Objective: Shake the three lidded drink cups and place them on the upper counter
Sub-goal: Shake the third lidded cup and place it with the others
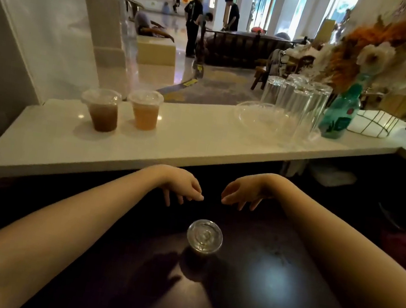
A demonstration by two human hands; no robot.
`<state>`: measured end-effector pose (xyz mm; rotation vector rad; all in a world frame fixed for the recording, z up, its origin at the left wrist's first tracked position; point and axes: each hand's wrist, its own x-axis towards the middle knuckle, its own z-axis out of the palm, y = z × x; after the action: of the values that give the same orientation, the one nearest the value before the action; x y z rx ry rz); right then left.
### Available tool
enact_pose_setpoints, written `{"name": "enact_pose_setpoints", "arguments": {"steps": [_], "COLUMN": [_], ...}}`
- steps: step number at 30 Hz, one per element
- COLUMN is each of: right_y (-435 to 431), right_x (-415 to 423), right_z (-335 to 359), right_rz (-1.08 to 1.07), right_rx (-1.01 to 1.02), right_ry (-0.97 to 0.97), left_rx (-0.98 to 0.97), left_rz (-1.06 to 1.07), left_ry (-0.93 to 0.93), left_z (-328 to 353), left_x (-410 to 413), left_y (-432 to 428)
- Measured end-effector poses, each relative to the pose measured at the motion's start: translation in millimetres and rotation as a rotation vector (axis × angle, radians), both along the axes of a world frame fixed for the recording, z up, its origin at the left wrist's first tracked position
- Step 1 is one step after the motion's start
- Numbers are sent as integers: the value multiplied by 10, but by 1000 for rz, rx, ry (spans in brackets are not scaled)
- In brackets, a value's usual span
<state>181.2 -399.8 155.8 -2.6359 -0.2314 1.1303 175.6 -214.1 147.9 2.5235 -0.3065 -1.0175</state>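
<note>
Two lidded plastic cups stand side by side on the white upper counter point(199, 137) at the left: a dark brown drink point(102, 110) and a lighter orange drink point(145, 110). A third lidded cup point(204, 236) with a dark drink stands upright on the dark lower worktop point(268, 285), seen from above. My left hand point(181, 185) and my right hand point(243, 193) hover just beyond that cup, wrists bent, fingers hanging down and apart. Neither hand touches the cup or holds anything.
On the upper counter to the right stand a clear glass bowl point(259, 117), several upturned glasses point(299, 102), a green bottle point(340, 115), a wire holder point(373, 124) and dried flowers point(391, 51). People stand in the lobby beyond.
</note>
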Motion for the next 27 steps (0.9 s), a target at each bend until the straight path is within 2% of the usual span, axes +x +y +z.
{"name": "enact_pose_setpoints", "arguments": {"steps": [6, 9, 13, 16, 19, 27], "right_y": [-61, -86, -40, 95, 322, 1095], "right_x": [-160, -255, -353, -445, -581, -1008], "right_z": [-856, -1195, -1612, -1842, -1946, -2010], "right_rz": [8, -104, -346, -530, -674, -691], "right_rx": [56, 282, 599, 814, 964, 1040], "right_ry": [-171, -154, -216, -251, -288, -276], "left_rx": [-56, -161, -420, -616, -701, -824], "left_rz": [71, 159, 403, 568, 664, 926], "left_ry": [-92, -229, -259, -260, -312, -335], "left_z": [-925, -1305, -1706, -1822, -1848, -1842], "left_x": [-173, -263, -370, -484, -645, -1159], "left_y": [-134, -202, -240, -268, -209, 387]}}
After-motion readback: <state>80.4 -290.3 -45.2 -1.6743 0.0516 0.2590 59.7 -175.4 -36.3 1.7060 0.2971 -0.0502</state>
